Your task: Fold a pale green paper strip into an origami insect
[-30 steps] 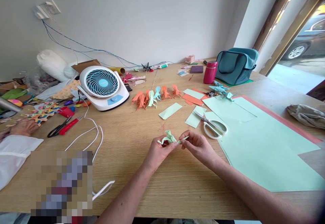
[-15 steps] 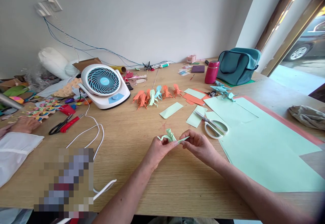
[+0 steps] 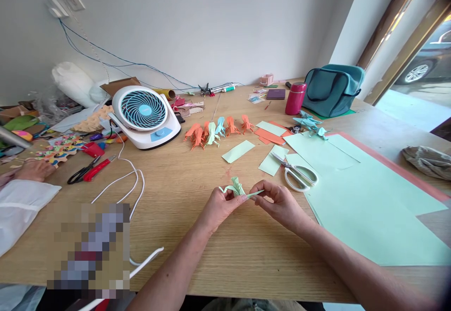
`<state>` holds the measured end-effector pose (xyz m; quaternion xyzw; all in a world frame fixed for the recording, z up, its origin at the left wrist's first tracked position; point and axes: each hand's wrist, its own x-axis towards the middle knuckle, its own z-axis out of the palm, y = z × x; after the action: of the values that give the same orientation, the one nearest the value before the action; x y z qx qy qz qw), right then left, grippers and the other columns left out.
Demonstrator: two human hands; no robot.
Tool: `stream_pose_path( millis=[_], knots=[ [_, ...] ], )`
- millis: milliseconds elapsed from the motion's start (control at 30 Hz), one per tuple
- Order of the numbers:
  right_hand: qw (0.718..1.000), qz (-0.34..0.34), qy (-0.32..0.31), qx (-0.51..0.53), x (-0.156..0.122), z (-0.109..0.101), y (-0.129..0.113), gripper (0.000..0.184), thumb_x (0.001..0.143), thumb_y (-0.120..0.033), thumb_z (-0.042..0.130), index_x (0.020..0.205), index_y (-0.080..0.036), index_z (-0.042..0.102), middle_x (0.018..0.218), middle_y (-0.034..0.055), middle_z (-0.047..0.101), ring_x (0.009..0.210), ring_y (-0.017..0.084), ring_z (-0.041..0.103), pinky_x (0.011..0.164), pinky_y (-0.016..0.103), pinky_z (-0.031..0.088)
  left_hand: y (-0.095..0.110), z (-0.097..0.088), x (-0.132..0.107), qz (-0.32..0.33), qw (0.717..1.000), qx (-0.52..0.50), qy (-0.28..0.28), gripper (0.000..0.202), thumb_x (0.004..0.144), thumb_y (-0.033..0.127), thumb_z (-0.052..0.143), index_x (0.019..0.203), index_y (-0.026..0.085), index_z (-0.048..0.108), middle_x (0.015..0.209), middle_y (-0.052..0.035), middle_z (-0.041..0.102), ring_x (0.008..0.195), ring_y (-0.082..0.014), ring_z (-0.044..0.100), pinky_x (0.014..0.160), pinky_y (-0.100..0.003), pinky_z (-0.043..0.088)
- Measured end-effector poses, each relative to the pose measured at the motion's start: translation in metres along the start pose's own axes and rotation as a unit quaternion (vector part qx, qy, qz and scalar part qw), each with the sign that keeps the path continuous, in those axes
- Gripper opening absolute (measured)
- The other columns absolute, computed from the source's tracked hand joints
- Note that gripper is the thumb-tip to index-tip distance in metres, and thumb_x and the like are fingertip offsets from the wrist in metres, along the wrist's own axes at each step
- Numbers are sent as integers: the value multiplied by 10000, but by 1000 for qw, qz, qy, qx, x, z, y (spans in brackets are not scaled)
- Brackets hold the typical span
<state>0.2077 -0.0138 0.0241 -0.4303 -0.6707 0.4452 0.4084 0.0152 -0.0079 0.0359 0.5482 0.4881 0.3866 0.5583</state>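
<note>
A pale green origami figure (image 3: pixel 238 187) with thin folded limbs is held above the wooden table between both hands. My left hand (image 3: pixel 222 208) is closed on its body, thumb pressed in from the near side. With thumb and fingers, my right hand (image 3: pixel 274 200) pinches a narrow pointed strip of the same figure that sticks out to the right. Past the hands lie loose pale green paper pieces (image 3: pixel 238 151). White-handled scissors (image 3: pixel 300 174) rest just right of my right hand, partly on the green paper.
Finished-looking folded figures in orange (image 3: pixel 231 125), green and blue stand beyond. Large green sheets (image 3: pixel 380 217) cover the right side. A fan (image 3: pixel 146 116), pink bottle (image 3: pixel 296 98) and teal bag (image 3: pixel 331 92) stand farther back. At left are a white cable (image 3: pixel 138 179) and another person's hand (image 3: pixel 35 170).
The view has shifted very slightly. Both hands keep the same grip on the green origami figure, with hardly any visible movement.
</note>
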Motion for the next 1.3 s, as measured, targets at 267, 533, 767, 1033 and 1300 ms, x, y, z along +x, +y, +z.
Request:
stream_pose_path(
  millis=[267, 533, 767, 1033, 1300],
  knots=[
    [1000, -14, -12, 5, 0, -1, 0, 94, 891, -311, 635, 914, -220, 642, 893, 22, 702, 844, 186, 654, 775, 315, 503, -6, -2, 1, 4, 1000, 5, -11, 377, 642, 438, 842, 640, 149, 600, 590, 46, 482, 589, -97, 394, 582, -233, 295],
    [999, -15, -27, -34, 0, 2, -1, 69, 874, -242, 631, 816, -212, 652, 846, 27, 686, 764, 175, 635, 725, 316, 510, -12, 0, -2, 100, 981, 169, -10, 324, 751, 307, 735, 545, 157, 535, 584, 36, 423, 580, -103, 357, 545, -231, 252],
    [992, -85, -4, -95, -1, 3, -1, 132, 824, -93, 575, 788, -217, 602, 804, 20, 635, 697, 157, 596, 667, 295, 480, -10, 7, -4, 149, 961, 229, 33, 297, 774, 216, 677, 528, 174, 516, 602, 26, 433, 590, -121, 402, 564, -239, 272],
    [993, -62, 23, -97, 0, 4, 3, 129, 809, -93, 577, 786, -218, 603, 790, 13, 648, 692, 157, 586, 662, 290, 476, -5, 4, -3, 160, 965, 206, 26, 105, 807, 217, 698, 714, 174, 673, 741, -8, 590, 696, -141, 533, 652, -229, 379],
    [998, -7, 13, -57, 1, 4, -1, 31, 802, -192, 623, 779, -210, 633, 773, 19, 668, 711, 172, 582, 653, 291, 453, -6, 2, -3, 163, 965, 202, 29, 181, 812, 304, 728, 686, 174, 713, 708, -21, 641, 677, -150, 567, 651, -236, 401]
  ],
)
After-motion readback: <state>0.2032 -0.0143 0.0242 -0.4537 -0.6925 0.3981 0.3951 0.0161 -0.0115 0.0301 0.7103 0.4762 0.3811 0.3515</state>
